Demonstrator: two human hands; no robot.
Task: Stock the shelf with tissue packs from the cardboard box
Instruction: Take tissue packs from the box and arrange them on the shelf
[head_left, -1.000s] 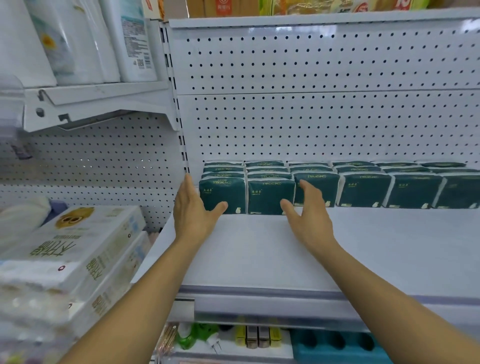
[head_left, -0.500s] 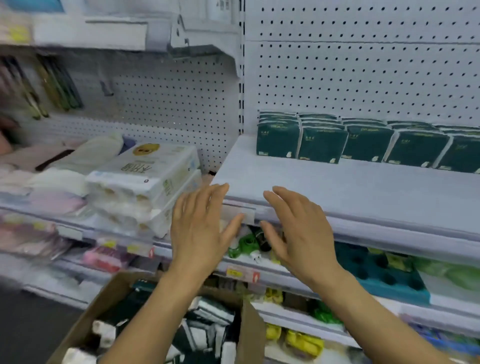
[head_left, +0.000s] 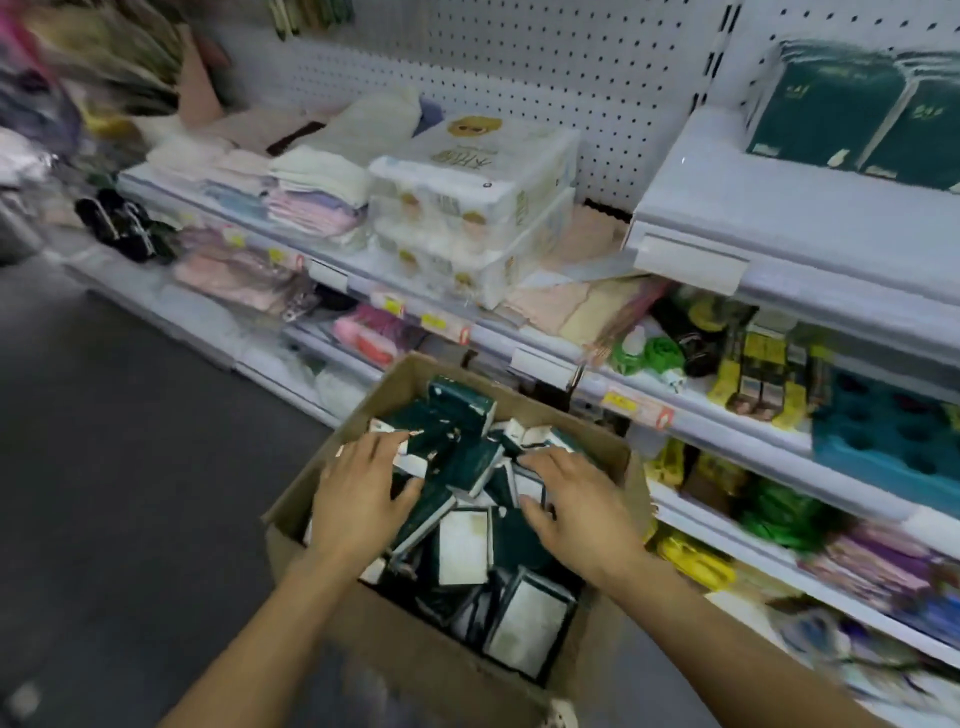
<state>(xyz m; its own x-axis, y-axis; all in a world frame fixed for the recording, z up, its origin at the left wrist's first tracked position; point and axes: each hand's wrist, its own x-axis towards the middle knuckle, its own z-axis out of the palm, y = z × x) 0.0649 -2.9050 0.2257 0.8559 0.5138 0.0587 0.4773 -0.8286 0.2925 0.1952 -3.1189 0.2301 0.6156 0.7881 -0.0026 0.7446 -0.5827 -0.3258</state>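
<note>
Blurred by motion, especially at upper left and along the right edge. Cut off at upper right: dark green tissue packs on shelf (head_left: 826, 104), glossy and rectangular, on a white metal shelf (head_left: 727, 208). At lower centre, a brown cardboard box (head_left: 415, 670), open, heaped with tissue packs (head_left: 462, 551), green faces and white ends jumbled. Left hand (head_left: 358, 499) spread flat on the heap, fingers straight, gripping nothing. Right hand (head_left: 576, 504) likewise loose over the packs; fingertips partly hidden.
</note>
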